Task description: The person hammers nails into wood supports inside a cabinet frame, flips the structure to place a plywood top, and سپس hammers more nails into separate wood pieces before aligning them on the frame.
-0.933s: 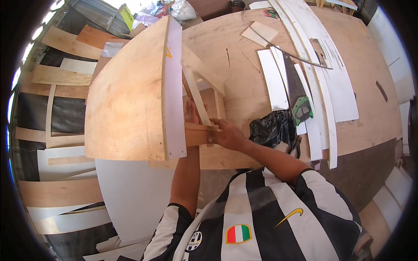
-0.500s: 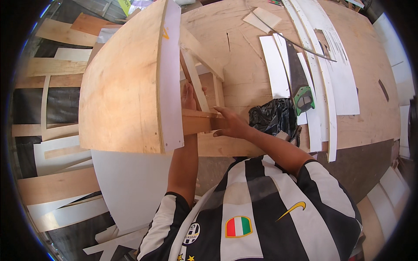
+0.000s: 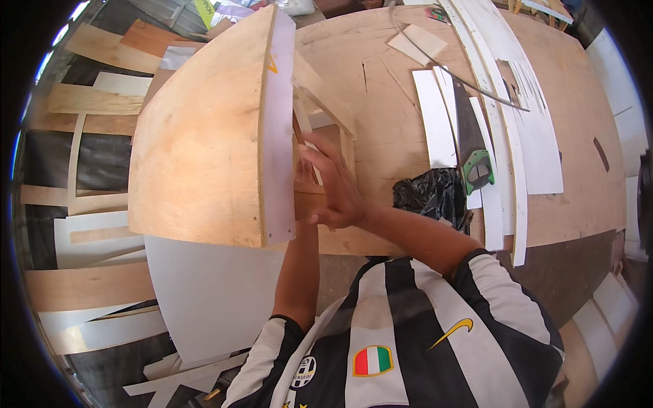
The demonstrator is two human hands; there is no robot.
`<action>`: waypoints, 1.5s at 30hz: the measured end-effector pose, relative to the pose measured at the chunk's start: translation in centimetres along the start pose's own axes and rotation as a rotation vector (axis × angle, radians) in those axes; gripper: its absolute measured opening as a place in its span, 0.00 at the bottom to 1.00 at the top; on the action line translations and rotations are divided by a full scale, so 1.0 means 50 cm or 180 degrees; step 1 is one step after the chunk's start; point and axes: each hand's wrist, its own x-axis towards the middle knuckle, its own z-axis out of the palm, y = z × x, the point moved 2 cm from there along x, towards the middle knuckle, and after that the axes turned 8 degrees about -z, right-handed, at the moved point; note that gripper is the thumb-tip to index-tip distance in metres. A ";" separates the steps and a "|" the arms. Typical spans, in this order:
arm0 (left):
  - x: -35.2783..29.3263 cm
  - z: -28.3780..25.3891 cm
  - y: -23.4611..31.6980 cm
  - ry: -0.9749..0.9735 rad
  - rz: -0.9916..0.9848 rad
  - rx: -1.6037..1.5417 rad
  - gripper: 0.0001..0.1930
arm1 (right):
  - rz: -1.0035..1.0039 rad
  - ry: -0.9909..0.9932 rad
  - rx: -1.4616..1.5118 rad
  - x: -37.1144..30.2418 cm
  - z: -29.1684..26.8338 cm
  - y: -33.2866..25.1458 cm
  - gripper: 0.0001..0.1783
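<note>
A wooden frame stands on the table, with a broad plywood panel (image 3: 197,136) on its left side and a pale strip (image 3: 279,136) along the panel's edge. Its wooden rails (image 3: 326,102) show to the right of that strip. My right hand (image 3: 340,183) reaches over the near rail into the frame, fingers curved and apart from the thumb; I see nothing held in it. From below, my left arm passes up behind the near rail, and part of my left hand (image 3: 306,170) shows inside the frame. Most of its fingers are hidden.
Right of the frame lie a crumpled black plastic bag (image 3: 435,197), a handsaw with a green handle (image 3: 478,171), white strips (image 3: 434,119) and long white boards (image 3: 500,136). Wood offcuts (image 3: 88,279) fill the left side. A small thin board (image 3: 417,45) lies far back.
My right hand has left the near rail's end and moved left and up, into the frame. The whole scene sits slightly lower and to the right in view.
</note>
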 end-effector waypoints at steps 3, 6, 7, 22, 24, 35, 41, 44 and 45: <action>-0.009 -0.013 -0.004 0.0079 -0.0040 -0.0066 0.20 | -0.0539 -0.0669 -0.0435 0.137 0.001 -0.021 0.40; -0.015 -0.021 -0.002 0.0129 -0.0062 -0.0125 0.20 | -0.0750 -0.1184 -0.0519 0.208 0.048 -0.047 0.25; -0.015 -0.023 0.000 0.0143 -0.0065 -0.0140 0.20 | -0.0778 -0.1348 -0.0387 0.219 0.064 -0.049 0.17; -0.020 -0.023 -0.045 0.0331 -0.0182 -0.0270 0.20 | -0.0927 -0.0607 -0.0162 0.198 0.092 -0.022 0.16; -0.023 -0.023 -0.050 0.0351 -0.0183 -0.0286 0.20 | -0.0864 -0.0654 -0.0070 0.196 0.093 -0.019 0.16; -0.027 -0.026 -0.065 0.0420 -0.0215 -0.0301 0.20 | -0.0935 -0.0416 0.0011 0.190 0.096 -0.013 0.15; -0.033 -0.025 -0.081 0.0479 -0.0219 -0.0327 0.20 | -0.0862 -0.0497 0.0000 0.186 0.098 -0.014 0.14; -0.033 -0.022 -0.081 0.0454 -0.0205 -0.0325 0.20 | -0.0910 -0.0485 -0.0094 0.188 0.098 -0.016 0.14; -0.034 -0.022 -0.080 0.0457 -0.0203 -0.0332 0.20 | -0.0908 -0.0477 -0.0038 0.189 0.098 -0.016 0.14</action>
